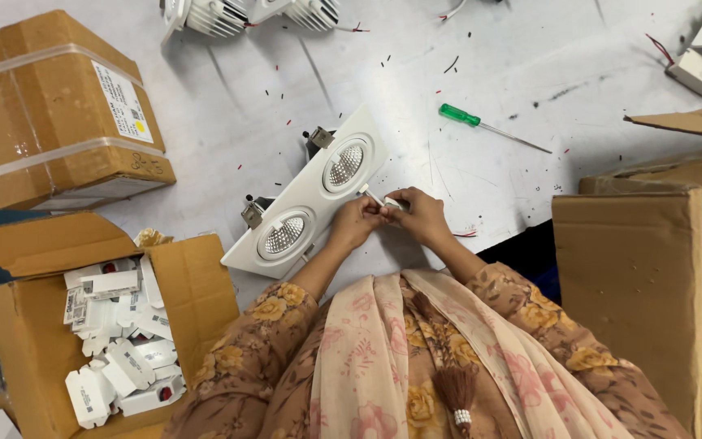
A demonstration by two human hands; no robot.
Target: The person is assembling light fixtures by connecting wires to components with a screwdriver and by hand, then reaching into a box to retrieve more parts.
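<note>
Both hands are being held together right over the table's near edge, and a small white part [374, 197] is being pinched between them. Left hand [357, 221] is being curled around its near end, right hand [418, 215] is being closed on the other end, fingertips nearly touching. What exactly the part is can't be told, it's tiny and mostly being covered by fingers.

Just beside the left hand, a white twin downlight [306, 195] is being left lying diagonally on the table [416, 97], both round lenses facing up, metal clips sticking out on its far side. Further out to the right, a green-handled screwdriver [489, 126] is being left flat on the table, well apart from the hands. Bits of red and black wire trimmings are being scattered all around.

At the left, an open carton [197, 284] is being filled with small white boxes [119, 341], and a taped carton [58, 110] is being kept behind it. More cardboard [635, 276] is being stacked on the right.
</note>
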